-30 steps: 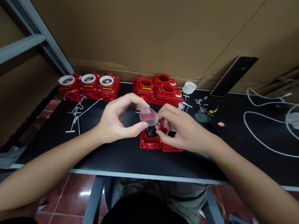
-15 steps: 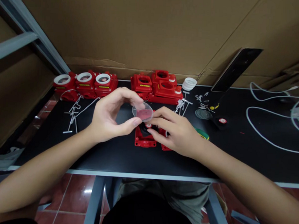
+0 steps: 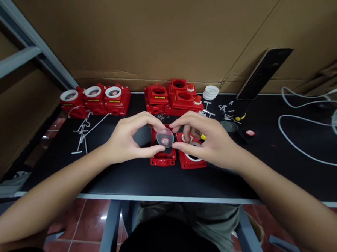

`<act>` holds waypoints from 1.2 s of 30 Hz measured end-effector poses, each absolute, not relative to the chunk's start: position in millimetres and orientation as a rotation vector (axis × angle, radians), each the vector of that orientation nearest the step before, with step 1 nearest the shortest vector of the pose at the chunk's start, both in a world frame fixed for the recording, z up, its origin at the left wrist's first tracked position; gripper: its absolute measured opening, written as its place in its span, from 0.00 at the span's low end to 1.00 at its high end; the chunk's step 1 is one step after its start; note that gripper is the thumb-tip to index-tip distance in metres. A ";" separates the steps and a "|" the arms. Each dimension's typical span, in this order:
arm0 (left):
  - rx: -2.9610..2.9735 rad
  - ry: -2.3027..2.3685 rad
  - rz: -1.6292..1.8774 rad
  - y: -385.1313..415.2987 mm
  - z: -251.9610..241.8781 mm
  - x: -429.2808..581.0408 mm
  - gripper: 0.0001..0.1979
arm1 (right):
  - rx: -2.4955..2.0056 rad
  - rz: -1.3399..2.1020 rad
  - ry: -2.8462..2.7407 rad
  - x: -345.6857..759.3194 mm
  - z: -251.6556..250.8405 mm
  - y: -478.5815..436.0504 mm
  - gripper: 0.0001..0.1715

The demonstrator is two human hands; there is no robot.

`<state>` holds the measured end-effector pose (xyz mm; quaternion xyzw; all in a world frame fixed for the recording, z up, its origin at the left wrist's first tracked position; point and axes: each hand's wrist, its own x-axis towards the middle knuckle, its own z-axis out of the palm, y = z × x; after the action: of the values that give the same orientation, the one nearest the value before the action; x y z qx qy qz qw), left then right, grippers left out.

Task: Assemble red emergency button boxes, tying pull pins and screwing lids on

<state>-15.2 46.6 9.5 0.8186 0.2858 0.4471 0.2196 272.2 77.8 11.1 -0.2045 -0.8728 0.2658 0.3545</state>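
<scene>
A clear round disc is pinched at its left edge between the thumb and fingers of my left hand, above an open red housing. Through the disc shows a small red-and-white round part. At the disc's right side is my right hand, thumb and forefinger apart around its edge; whether they touch it is hard to tell. Under my right hand lies a red cover with a white ring, and a yellow tip shows by its fingers.
Three red housings with white rings stand back left, several red housings back centre. Stacked white rings, loose screws, clear discs and a black part lie right of them. T-shaped keys lie left; white cable right.
The disc has moved slightly right and down over the red housing. My right hand has lifted off the small round part, its fingers spreading beside the disc, and the red cover shows more.
</scene>
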 end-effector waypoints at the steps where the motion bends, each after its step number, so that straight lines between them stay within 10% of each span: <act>1: 2.265 0.795 1.229 46.7 9.0 -15.4 0.17 | -0.523 0.696 -2.259 270.6 8.9 77.5 0.16; 36: 2.354 0.888 0.763 55.2 20.3 -25.7 0.16 | -0.794 0.211 -2.452 260.5 2.4 52.9 0.20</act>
<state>-25.7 55.2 20.3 0.8661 0.3267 0.2809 0.2535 260.5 52.9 2.4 -0.2953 -0.9118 0.0785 0.2741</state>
